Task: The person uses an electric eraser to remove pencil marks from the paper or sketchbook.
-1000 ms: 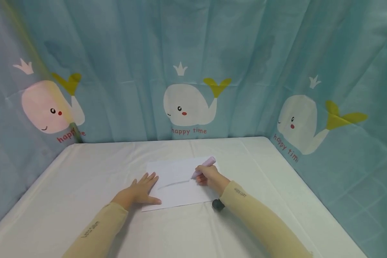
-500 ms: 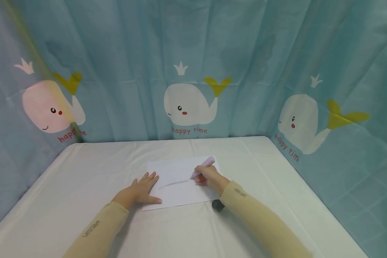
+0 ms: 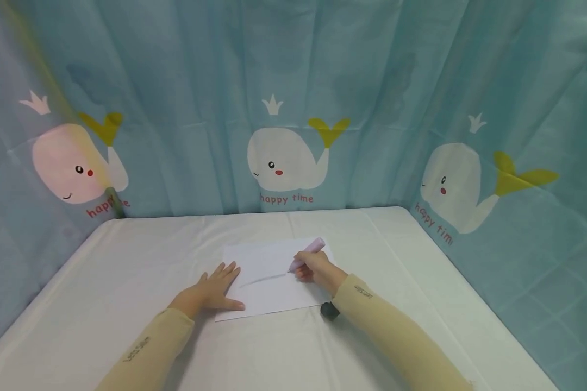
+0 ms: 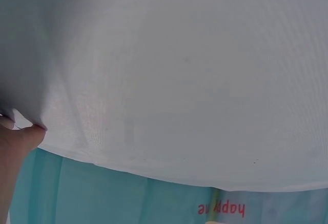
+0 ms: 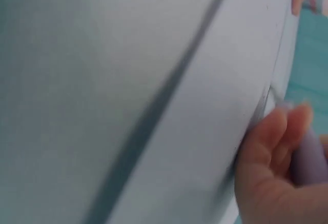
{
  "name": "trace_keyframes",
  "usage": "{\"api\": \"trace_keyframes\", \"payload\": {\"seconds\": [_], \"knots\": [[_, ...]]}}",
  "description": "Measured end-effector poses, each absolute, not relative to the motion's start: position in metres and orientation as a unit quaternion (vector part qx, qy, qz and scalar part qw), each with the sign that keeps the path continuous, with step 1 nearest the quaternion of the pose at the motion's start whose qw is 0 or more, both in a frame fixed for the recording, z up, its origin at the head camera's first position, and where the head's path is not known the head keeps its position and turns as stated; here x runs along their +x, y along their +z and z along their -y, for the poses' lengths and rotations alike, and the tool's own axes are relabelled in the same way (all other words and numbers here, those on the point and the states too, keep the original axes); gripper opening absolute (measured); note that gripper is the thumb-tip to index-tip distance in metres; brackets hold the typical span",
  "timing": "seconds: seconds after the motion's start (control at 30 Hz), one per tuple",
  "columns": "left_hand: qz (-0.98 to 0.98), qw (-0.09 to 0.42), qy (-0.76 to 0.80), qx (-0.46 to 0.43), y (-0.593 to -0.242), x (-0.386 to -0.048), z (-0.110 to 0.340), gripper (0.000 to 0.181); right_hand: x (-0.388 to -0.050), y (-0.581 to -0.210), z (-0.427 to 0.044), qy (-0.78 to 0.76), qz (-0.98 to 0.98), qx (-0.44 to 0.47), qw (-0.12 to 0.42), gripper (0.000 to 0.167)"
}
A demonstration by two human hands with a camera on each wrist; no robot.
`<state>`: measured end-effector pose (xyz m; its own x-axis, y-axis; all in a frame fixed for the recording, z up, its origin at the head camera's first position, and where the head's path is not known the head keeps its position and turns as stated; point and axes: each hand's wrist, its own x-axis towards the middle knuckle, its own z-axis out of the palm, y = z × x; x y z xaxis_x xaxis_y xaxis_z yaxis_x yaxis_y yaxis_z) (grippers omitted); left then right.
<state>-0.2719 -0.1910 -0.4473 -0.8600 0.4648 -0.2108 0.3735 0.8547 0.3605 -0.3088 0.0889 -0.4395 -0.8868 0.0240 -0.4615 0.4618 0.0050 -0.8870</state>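
A white sheet of paper (image 3: pixel 269 298) lies on the table, a faint grey line (image 3: pixel 264 279) running across its middle. My left hand (image 3: pixel 212 290) rests spread on the paper's left side, fingers straight and thumb toward the near edge. Between thumb and fingers, my right hand (image 3: pixel 318 269) pinches a thick lilac pen (image 3: pixel 314 246). The pen leans up to the right, its thin tip at the line's right end. In the right wrist view the curled fingers (image 5: pixel 271 137) partly cover the pen (image 5: pixel 307 157). Only part of the left hand (image 4: pixel 18 144) shows in its wrist view.
A white cloth covers the table (image 3: pixel 142 255). Beside my right wrist, at the paper's near edge, is a small dark round object (image 3: pixel 329 310), partly hidden by the sleeve. Blue curtains (image 3: pixel 186 136) with printed whales stand behind the table and along both sides.
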Motion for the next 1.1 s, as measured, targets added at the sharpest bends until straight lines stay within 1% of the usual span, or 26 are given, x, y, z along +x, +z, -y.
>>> {"api": "trace_keyframes", "payload": {"seconds": [0.43, 0.6, 0.77, 1.1], "knots": [[-0.952, 0.144, 0.156, 0.221, -0.4467, -0.2713, 0.1931, 0.108, -0.3088, -0.4361, -0.0865, -0.685, -0.688, 0.174, 0.166, 0.015], [-0.950, 0.149, 0.158, 0.223, -0.4434, -0.2703, 0.1926, 0.108, -0.3073, -0.4375, -0.0846, -0.677, -0.695, 0.174, 0.166, 0.017], [-0.951, 0.150, 0.157, 0.218, -0.4438, -0.2696, 0.1934, 0.108, -0.3078, -0.4396, -0.0841, -0.685, -0.690, 0.177, 0.153, 0.019], [-0.952, 0.146, 0.155, 0.220, -0.4433, -0.2689, 0.1914, 0.107, -0.3089, -0.4400, -0.0858, -0.688, -0.685, 0.178, 0.158, 0.017]]}}
